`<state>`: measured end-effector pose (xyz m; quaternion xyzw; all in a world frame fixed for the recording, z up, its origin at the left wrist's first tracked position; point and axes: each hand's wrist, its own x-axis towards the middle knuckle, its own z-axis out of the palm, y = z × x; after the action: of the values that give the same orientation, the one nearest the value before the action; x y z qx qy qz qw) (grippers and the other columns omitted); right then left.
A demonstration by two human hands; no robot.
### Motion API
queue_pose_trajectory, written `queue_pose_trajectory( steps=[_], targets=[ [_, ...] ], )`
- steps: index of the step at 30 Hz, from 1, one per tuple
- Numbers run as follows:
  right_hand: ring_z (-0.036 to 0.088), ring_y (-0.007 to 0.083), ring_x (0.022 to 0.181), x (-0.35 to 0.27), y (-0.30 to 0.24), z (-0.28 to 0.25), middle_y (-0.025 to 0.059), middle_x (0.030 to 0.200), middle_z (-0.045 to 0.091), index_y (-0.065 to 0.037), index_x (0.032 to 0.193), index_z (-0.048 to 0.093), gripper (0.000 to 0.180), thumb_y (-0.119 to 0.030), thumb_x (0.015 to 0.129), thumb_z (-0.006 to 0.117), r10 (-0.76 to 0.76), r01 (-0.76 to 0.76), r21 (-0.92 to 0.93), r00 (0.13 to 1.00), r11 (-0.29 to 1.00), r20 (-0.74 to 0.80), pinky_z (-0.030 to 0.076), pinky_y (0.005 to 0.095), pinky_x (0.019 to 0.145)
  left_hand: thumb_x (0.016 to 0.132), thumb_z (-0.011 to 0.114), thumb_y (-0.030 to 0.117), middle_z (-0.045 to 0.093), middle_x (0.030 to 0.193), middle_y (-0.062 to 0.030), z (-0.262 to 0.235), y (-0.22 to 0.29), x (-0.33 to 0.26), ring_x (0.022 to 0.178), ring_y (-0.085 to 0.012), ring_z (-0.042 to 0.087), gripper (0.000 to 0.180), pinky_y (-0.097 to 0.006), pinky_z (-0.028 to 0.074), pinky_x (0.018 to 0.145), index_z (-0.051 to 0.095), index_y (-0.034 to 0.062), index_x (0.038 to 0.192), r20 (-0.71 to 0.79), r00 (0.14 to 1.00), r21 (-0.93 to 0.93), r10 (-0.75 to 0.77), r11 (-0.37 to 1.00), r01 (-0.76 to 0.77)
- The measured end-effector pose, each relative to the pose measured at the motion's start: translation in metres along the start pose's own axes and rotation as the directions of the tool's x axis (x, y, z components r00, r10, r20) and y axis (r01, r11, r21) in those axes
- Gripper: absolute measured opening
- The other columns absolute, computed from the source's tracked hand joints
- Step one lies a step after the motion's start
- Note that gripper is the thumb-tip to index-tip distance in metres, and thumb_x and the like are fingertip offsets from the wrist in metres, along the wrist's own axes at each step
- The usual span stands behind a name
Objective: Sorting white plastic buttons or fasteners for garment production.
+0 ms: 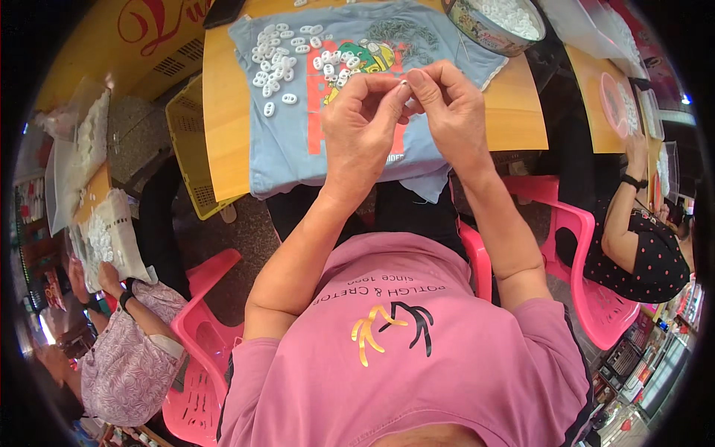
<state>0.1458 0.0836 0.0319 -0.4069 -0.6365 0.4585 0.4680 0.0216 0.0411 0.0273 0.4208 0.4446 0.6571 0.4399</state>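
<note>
My left hand (361,123) and my right hand (450,104) meet above the cloth, thumbs and fingers pinched together. Whatever is between the fingertips is too small and too covered to make out. Beneath them a light blue printed T-shirt (279,160) is spread over the table. To the left of my hands lie many loose white oval plastic pieces with two holes (274,63). A smaller group of white pieces (335,63) sits just beyond my left hand. Beyond my right hand, thin grey metal bits (406,37) are scattered on the cloth.
A round tin (495,30) full of white pieces stands at the far right of the wooden table (521,104). A yellow crate (186,149) is at the left. People work at side tables: one arm (145,313) left, another (622,216) right. Pink chairs (205,335) stand around.
</note>
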Motion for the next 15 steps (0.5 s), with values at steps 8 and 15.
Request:
queue_pose_trajectory(
  steps=[8, 15],
  targets=[
    [0.058, 0.0067, 0.068, 0.004, 0.008, -0.014, 0.0015, 0.077, 0.061, 0.001, 0.094, 0.064, 0.020, -0.018, 0.098, 0.059, 0.090, -0.093, 0.026, 0.991, 0.995, 0.099, 0.051, 0.0218, 0.062, 0.090, 0.068, 0.011, 0.067, 0.081, -0.0065, -0.020, -0.007, 0.012, 0.070, -0.0106, 0.064, 0.017, -0.024, 0.053, 0.064, 0.063, -0.0036, 0.096, 0.109, 0.978, -0.102, -0.180, 0.976, 0.191],
    [0.058, 0.0163, 0.067, 0.007, -0.007, -0.032, 0.0076, 0.079, 0.060, 0.002, 0.090, 0.060, 0.014, -0.011, 0.094, 0.062, -0.230, 0.344, -0.294, 0.904, 0.892, 0.359, 0.048, 0.0270, 0.061, 0.090, 0.069, 0.014, 0.067, 0.081, -0.0053, -0.026, 0.009, 0.001, 0.070, -0.0099, 0.063, 0.018, -0.024, 0.052, 0.064, 0.064, -0.0022, 0.097, 0.182, 0.951, -0.083, -0.249, 0.960, 0.267]
  ],
)
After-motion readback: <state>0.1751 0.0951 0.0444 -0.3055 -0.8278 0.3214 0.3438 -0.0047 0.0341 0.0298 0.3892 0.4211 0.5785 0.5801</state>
